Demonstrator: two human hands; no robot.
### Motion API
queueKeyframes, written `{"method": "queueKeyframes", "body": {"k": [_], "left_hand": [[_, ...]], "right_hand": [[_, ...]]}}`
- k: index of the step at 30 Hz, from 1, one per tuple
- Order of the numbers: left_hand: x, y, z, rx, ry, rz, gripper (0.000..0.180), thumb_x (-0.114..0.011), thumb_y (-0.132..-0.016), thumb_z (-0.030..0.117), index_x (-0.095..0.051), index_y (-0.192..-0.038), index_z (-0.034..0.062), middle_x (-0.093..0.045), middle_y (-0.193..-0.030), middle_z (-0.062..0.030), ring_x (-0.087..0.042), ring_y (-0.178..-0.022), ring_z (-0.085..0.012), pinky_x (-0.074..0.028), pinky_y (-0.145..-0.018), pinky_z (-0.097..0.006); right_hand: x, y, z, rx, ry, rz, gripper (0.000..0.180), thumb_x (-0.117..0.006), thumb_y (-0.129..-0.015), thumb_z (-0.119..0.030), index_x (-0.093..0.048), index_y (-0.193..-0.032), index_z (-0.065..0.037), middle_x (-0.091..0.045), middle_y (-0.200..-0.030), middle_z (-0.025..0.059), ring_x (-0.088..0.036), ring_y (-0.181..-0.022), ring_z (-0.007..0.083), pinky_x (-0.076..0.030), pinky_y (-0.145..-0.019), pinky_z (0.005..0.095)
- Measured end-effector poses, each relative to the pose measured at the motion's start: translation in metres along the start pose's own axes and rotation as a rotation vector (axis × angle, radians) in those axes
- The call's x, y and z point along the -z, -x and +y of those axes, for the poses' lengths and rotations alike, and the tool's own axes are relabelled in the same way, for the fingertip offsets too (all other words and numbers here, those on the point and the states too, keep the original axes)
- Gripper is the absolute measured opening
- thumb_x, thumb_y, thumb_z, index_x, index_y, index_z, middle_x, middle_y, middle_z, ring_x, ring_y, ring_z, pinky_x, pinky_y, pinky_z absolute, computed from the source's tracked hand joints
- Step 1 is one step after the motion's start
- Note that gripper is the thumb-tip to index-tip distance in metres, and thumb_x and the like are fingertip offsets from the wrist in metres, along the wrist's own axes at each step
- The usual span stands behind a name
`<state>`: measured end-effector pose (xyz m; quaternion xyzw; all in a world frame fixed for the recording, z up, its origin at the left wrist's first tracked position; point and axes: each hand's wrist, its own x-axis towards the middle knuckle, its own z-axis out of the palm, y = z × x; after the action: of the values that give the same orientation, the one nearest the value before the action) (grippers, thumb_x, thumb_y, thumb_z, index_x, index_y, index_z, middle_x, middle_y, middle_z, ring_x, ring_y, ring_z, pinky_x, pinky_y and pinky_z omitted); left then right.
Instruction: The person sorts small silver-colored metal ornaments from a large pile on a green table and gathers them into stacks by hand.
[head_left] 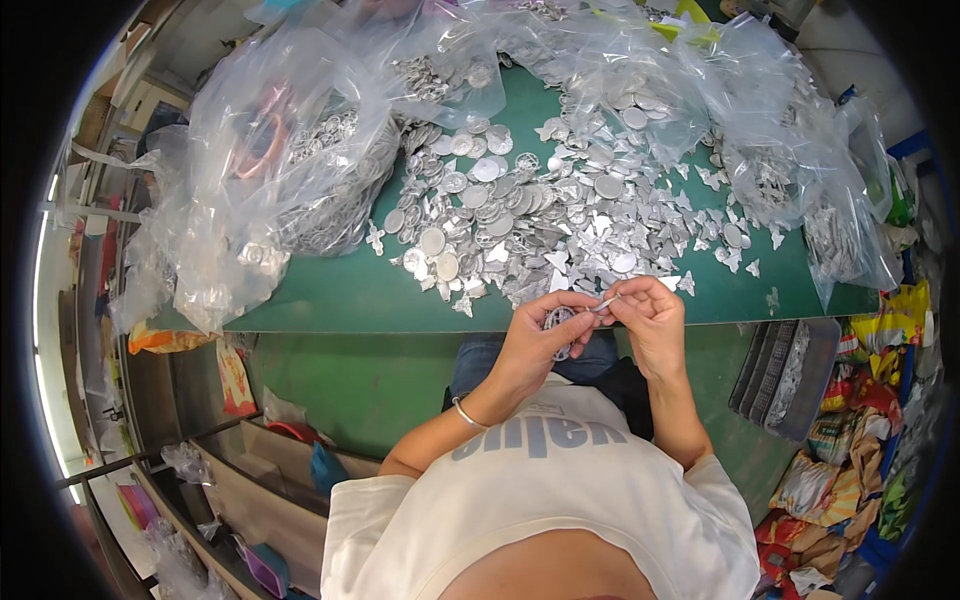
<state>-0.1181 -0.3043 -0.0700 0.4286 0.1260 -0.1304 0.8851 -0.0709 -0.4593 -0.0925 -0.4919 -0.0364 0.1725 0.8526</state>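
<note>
Left hand (pixel 535 340): at centre frame, just below the table edge, fingers curled and pinching a round openwork metal piece (pixel 560 325).
Right hand (pixel 650 315): beside the left, nearly touching, thumb and forefinger pinched on a thin pale sliver (pixel 607 302) that points toward the round piece.
Held pieces: over the lap, clear of the green table (pixel 340 295), just in front of its near edge.
Heap (pixel 540 215): silver discs and small winged cut-outs spread across the table's centre, above the hands.
Bags (pixel 290 160): clear plastic, stuffed with similar metal parts, upper left and upper right of frame.
Risk: likely a dropped sliver, lost to the lap or floor, given the fingertip-only grip away from the table.
Risk: possibly a nicked fingertip, from thin stamped edges pressed between close fingers.
Hard to make out: exact pattern of the round piece, mostly covered by fingers; whether the sliver is joined to it or loose.
Cut off: far bags and table ends, bent and lost at the dark rim.
</note>
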Motion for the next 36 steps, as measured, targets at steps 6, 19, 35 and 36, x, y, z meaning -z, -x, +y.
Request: {"method": "queueKeyframes", "body": {"k": [6, 19, 35, 36], "left_hand": [[0.006, 0.001, 0.0, -0.032, 0.043, -0.011, 0.015, -0.057, -0.084, 0.004, -0.058, -0.098, -0.0007, -0.059, -0.082, -0.0074, -0.054, -0.069, -0.0104, -0.042, -0.054, -0.022], [0.014, 0.007, 0.004, -0.028, 0.086, -0.013, 0.013, -0.057, -0.085, 0.007, -0.057, -0.097, 0.0021, -0.056, -0.077, -0.0048, -0.052, -0.068, -0.0096, -0.04, -0.052, -0.021], [0.063, 0.027, -0.009, 0.149, 0.177, 0.281, 0.016, -0.055, -0.087, 0.015, -0.056, -0.096, 0.0025, -0.049, -0.068, -0.0005, -0.045, -0.059, -0.0084, -0.033, -0.047, -0.02], [0.069, 0.029, -0.009, 0.111, 0.217, 0.306, 0.015, -0.055, -0.087, 0.015, -0.056, -0.095, 0.0028, -0.047, -0.067, -0.0001, -0.044, -0.058, -0.0084, -0.033, -0.047, -0.019]], "right_hand": [[-0.012, 0.003, -0.002, 0.094, 0.052, -0.011, 0.018, -0.059, -0.077, 0.011, -0.053, -0.094, 0.006, -0.06, -0.09, 0.0131, -0.062, -0.08, 0.0177, -0.052, -0.072, 0.0269], [-0.032, 0.007, -0.008, 0.22, 0.213, -0.054, 0.019, -0.057, -0.077, 0.012, -0.056, -0.096, 0.008, -0.059, -0.088, 0.0107, -0.06, -0.083, 0.0159, -0.05, -0.074, 0.0257], [-0.011, -0.011, 0.029, -0.227, 0.021, -0.013, 0.018, -0.046, -0.091, -0.008, -0.054, -0.101, 0.004, -0.053, -0.077, 0.0036, -0.052, -0.064, 0.0114, -0.042, -0.054, 0.0235], [-0.013, -0.013, 0.031, -0.24, 0.041, -0.018, 0.018, -0.046, -0.091, -0.008, -0.054, -0.101, 0.004, -0.053, -0.078, 0.0037, -0.051, -0.063, 0.011, -0.042, -0.053, 0.0231]]}}
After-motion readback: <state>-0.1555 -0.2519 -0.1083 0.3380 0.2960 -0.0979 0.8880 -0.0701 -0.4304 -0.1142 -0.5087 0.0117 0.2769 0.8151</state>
